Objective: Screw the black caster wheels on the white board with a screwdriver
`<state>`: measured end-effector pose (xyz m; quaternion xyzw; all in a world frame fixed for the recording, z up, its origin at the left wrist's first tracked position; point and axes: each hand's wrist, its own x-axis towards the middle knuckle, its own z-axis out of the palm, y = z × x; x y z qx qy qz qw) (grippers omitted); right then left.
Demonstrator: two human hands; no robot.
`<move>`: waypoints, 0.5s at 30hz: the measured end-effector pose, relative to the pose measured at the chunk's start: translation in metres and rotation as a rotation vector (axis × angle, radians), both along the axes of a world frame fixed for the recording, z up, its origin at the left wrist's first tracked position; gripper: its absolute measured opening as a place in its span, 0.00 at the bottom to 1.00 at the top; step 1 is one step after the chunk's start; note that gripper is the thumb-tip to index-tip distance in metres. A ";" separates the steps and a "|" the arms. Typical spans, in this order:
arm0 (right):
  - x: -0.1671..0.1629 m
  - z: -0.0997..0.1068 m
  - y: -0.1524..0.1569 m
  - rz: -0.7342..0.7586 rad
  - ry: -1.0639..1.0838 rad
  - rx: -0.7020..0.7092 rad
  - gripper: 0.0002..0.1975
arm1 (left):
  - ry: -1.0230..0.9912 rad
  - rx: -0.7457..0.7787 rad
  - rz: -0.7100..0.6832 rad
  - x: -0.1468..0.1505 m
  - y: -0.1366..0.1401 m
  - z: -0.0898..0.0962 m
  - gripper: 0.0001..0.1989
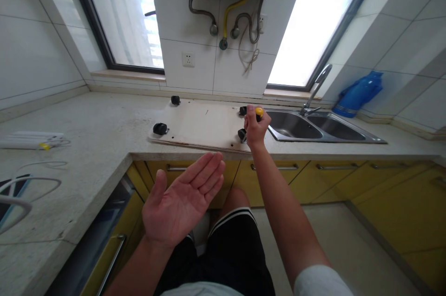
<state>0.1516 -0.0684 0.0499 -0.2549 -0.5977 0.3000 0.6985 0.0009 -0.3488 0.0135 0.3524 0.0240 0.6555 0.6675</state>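
Nearest, the left hand point(183, 207) is unfolded and empty, palm up, short of the white board point(205, 121). The board's long axis runs left-right along the table point(104, 119). Over its right end, the right hand point(255, 129), the nearer one, grips a yellow-capped tool point(259, 112) beside the front-right caster point(241, 134).

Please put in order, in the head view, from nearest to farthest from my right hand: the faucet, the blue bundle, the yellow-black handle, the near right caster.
1. Yellow-black handle, gripped in the right hand.
2. Near right caster, just left of the hand, on the white board.
3. Faucet, to the right.
4. Blue bundle, farther right.
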 end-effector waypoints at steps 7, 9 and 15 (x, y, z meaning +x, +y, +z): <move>-0.001 -0.001 0.000 0.002 0.015 0.010 0.30 | 0.043 0.026 -0.041 -0.001 -0.003 0.002 0.44; 0.000 -0.001 -0.001 0.001 0.017 0.013 0.30 | 0.055 0.036 -0.051 -0.001 -0.004 0.003 0.44; 0.001 -0.001 -0.003 0.009 0.011 0.013 0.31 | 0.099 0.093 -0.070 0.000 -0.006 0.010 0.43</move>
